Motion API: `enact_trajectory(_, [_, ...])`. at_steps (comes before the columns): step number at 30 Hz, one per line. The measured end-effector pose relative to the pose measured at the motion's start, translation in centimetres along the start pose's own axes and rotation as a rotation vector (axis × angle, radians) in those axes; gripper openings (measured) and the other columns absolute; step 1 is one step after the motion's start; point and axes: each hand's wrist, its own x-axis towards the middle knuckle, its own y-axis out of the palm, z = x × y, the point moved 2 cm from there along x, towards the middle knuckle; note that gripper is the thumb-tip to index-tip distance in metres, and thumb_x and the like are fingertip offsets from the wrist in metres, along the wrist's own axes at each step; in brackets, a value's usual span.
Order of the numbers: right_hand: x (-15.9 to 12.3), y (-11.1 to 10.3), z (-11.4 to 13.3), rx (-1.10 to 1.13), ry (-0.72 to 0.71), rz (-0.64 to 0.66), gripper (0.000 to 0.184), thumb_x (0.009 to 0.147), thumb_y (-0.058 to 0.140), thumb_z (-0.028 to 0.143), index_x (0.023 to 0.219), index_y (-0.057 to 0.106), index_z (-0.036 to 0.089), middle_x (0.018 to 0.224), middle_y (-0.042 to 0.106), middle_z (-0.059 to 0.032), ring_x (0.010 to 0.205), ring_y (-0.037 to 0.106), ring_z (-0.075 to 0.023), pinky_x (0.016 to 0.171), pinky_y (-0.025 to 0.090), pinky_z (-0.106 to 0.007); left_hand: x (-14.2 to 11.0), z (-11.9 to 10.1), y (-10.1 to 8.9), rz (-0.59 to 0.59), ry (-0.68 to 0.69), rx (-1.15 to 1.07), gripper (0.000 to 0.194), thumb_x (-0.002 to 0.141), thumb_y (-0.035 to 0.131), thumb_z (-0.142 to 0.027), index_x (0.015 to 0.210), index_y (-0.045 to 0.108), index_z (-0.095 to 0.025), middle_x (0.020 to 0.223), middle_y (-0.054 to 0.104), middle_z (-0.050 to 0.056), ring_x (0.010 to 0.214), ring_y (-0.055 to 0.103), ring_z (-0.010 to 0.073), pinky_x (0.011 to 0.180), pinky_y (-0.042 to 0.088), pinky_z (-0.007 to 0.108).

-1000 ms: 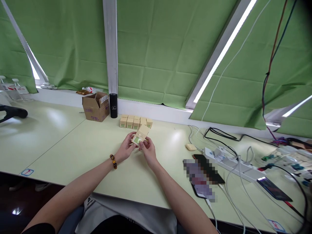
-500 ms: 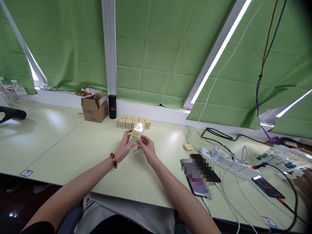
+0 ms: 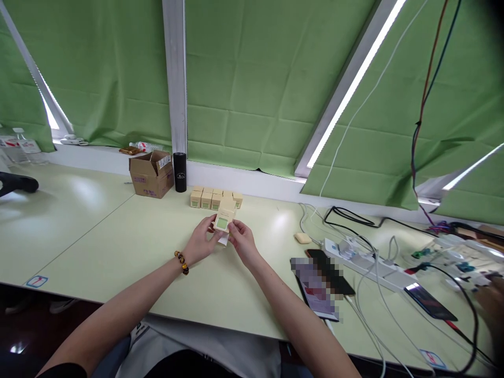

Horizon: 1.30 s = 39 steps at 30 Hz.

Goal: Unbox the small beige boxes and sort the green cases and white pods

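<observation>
Both hands hold one small tan box with a green label [image 3: 223,219] just above the pale green table [image 3: 118,236]. My left hand [image 3: 200,242], with a bead bracelet on its wrist, pinches the box's left side. My right hand [image 3: 243,242] grips the right side, fingers closed on it. A white flap shows below the box. Behind it stands a row of several matching small tan boxes [image 3: 214,198].
An open cardboard carton [image 3: 151,174] and a black cylinder [image 3: 180,171] stand at the back left. To the right lie a small tan pad [image 3: 303,238], phones [image 3: 328,272], a white power strip [image 3: 366,260] and tangled cables. Another person's hand shows blurred at the far right edge [image 3: 490,299].
The box has been turned in my hands: its tan lid, open and tilted a second ago, now sits closed with the green label facing me. My hands stayed in place.
</observation>
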Motion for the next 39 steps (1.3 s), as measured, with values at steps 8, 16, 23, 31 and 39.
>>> enact_trajectory(8, [-0.5, 0.7, -0.3, 0.000, 0.038, 0.071, 0.055, 0.071, 0.085, 0.063, 0.104, 0.075, 0.021, 0.111, 0.079, -0.0107, 0.097, 0.073, -0.0270, 0.076, 0.062, -0.037, -0.2, 0.5, -0.1, -0.041, 0.038, -0.009, 0.037, 0.091, 0.066, -0.030, 0.127, 0.071, -0.024, 0.127, 0.071, 0.011, 0.122, 0.061, 0.0343, 0.110, 0.044, 0.046])
enact_trajectory(16, [-0.3, -0.2, -1.3, -0.037, 0.067, 0.026, 0.059, 0.071, 0.084, 0.066, 0.108, 0.074, 0.022, 0.110, 0.080, -0.0101, 0.092, 0.075, -0.0269, 0.070, 0.061, -0.035, -0.3, 1.3, 0.2, -0.015, -0.022, 0.150, 0.054, 0.081, 0.080, -0.034, 0.132, 0.067, -0.025, 0.127, 0.070, 0.010, 0.111, 0.061, 0.0318, 0.098, 0.047, 0.042])
enact_trajectory(23, [-0.5, -0.6, -1.1, -0.009, 0.043, 0.034, 0.058, 0.072, 0.086, 0.062, 0.111, 0.074, 0.021, 0.107, 0.081, -0.0109, 0.089, 0.077, -0.0277, 0.074, 0.062, -0.039, -0.5, 1.7, -0.1, 0.066, -0.080, -0.153, 0.044, 0.094, 0.066, -0.039, 0.134, 0.067, -0.022, 0.133, 0.069, 0.011, 0.115, 0.063, 0.0296, 0.102, 0.048, 0.043])
enact_trajectory(31, [-0.2, -1.3, -0.6, -0.141, -0.015, -0.111, 0.046, 0.066, 0.090, 0.051, 0.096, 0.078, 0.018, 0.091, 0.082, -0.0078, 0.078, 0.075, -0.0262, 0.074, 0.061, -0.039, 0.0, 2.8, -0.5, 0.108, -0.178, -0.293, 0.044, 0.086, 0.077, -0.049, 0.115, 0.071, -0.016, 0.112, 0.076, 0.012, 0.100, 0.071, 0.0265, 0.091, 0.055, 0.038])
enact_trajectory(39, [-1.4, -1.5, 0.6, -0.544, -0.309, 0.046, 0.035, 0.086, 0.073, 0.036, 0.119, 0.074, 0.025, 0.120, 0.076, -0.0073, 0.110, 0.070, -0.0289, 0.099, 0.056, -0.046, 0.7, 2.2, -2.1, -0.112, 0.204, 0.222, 0.014, 0.091, 0.070, -0.034, 0.088, 0.072, -0.020, 0.092, 0.075, 0.006, 0.087, 0.066, 0.0201, 0.081, 0.056, 0.036])
